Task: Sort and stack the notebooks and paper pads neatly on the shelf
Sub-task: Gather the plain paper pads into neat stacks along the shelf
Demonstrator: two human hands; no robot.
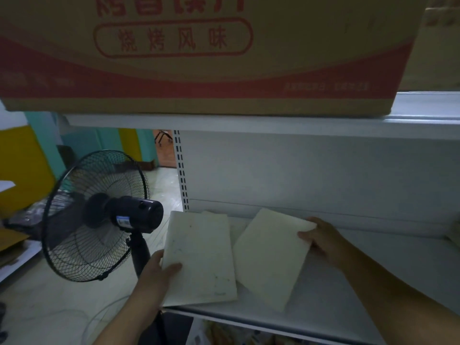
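Two pale pads lie on the white shelf. The left pad sits squarely at the shelf's left end, with the corner of another sheet showing behind its top edge. My left hand grips its left edge, thumb on top. The right pad is turned at an angle, its lower corner near the shelf's front edge. My right hand holds its upper right corner, thumb on the cover.
A black standing fan stands close to the shelf's left end. A large cardboard box with red print sits on the upper shelf overhead. The shelf's back panel is just behind the pads. Goods show on the level below.
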